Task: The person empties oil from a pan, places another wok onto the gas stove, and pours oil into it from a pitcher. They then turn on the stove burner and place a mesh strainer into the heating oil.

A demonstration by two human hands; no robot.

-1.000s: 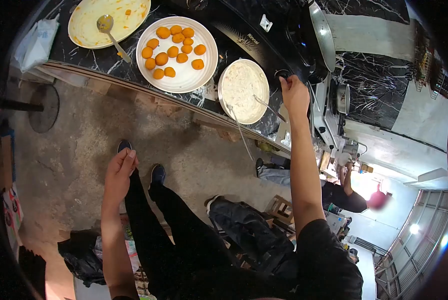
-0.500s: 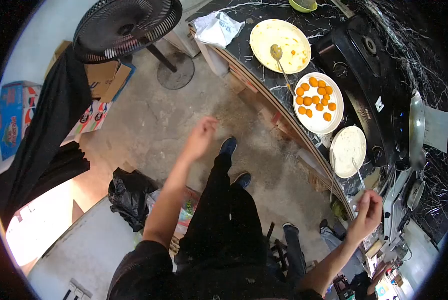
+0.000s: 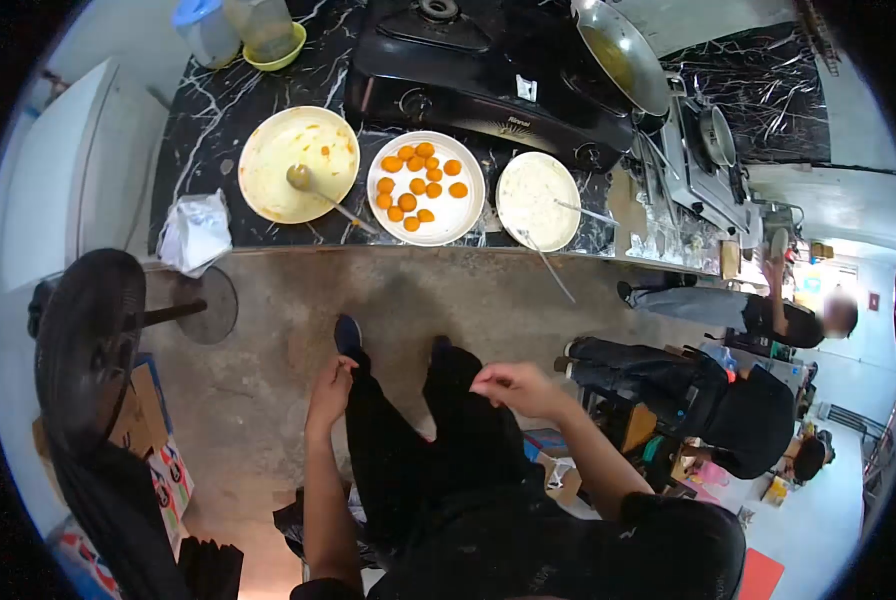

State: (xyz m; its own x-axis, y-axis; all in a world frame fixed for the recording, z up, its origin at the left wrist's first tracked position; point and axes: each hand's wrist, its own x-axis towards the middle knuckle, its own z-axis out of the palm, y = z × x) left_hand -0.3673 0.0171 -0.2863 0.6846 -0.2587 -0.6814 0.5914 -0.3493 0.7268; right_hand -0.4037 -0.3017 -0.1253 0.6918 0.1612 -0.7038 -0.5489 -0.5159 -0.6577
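My left hand [image 3: 330, 392] hangs over the floor beside my leg, its fingers loosely bent and nothing visible in it. Over my other leg is my right hand [image 3: 520, 390], thumb and fingers half curled with a gap between them, also holding nothing I can see. Both hands are apart from the counter. On the counter stand a plate of round orange balls [image 3: 408, 202], a cream bowl [image 3: 258, 190] smeared with batter with a spoon [image 3: 300, 178] in it, and a bowl of whitish batter [image 3: 538, 195] with two thin metal utensils at its rim.
A black gas stove [image 3: 488, 110] with a pan of oil [image 3: 623, 60] stands behind the plates. A white plastic bag [image 3: 196, 232] lies at the counter's left end. A black fan [image 3: 90, 350] is at left. Two other people [image 3: 758, 420] are at right.
My view has turned toward the counter, which now runs across the top. My right hand has come away from the counter edge to in front of my body.
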